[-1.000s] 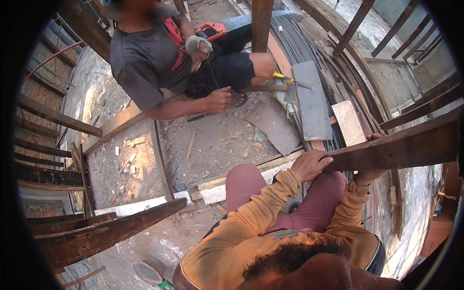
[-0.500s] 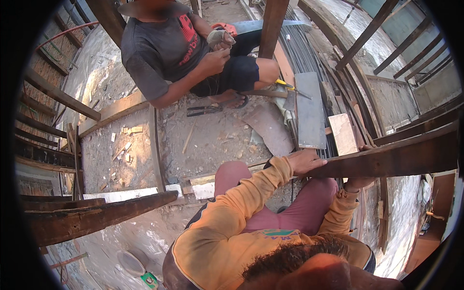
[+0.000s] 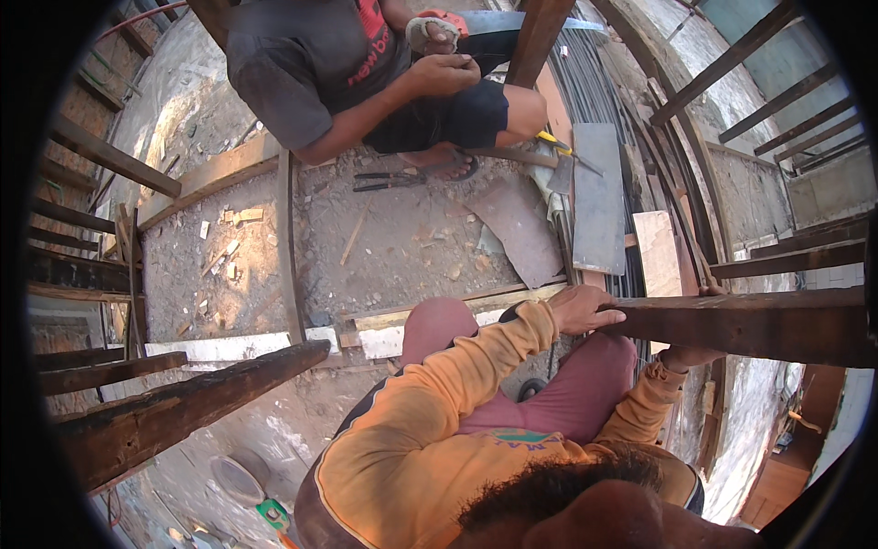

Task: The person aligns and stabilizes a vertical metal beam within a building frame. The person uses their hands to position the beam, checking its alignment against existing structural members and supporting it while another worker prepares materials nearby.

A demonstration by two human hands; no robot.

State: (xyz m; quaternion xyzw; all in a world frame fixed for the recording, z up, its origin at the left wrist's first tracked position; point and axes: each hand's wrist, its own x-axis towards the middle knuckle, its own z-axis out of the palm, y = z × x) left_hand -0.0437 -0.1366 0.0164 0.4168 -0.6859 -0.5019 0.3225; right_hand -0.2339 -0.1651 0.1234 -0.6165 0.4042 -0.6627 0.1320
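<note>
A thick dark wooden beam (image 3: 741, 322) crosses the right side, its near end in front of my body. My left hand (image 3: 585, 309) is laid over that end, fingers bent onto the wood. Further right, my right hand (image 3: 692, 355) grips the beam from my side, with fingertips showing over its far edge. Both arms wear orange sleeves, and my bent knee (image 3: 594, 375) lies under the beam's end. Across from me a co-worker in a dark shirt (image 3: 283, 87) sits with hands close together, one wrapped in a pale glove or cloth; what they hold is too small to tell.
A grey board (image 3: 598, 201) lies on dark metal rods, near yellow-handled snips (image 3: 554, 141). Dark-handled pincers (image 3: 389, 180) lie on rubble. A charred beam (image 3: 197, 407) juts in from the left. An upright post (image 3: 540, 46), a bucket (image 3: 240, 478) and a green tape measure (image 3: 272, 512) stand around.
The beam's slant has flattened to nearly level in view, with both my hands still on it. The whole view has shifted, putting the co-worker higher. The co-worker's hands remain close together.
</note>
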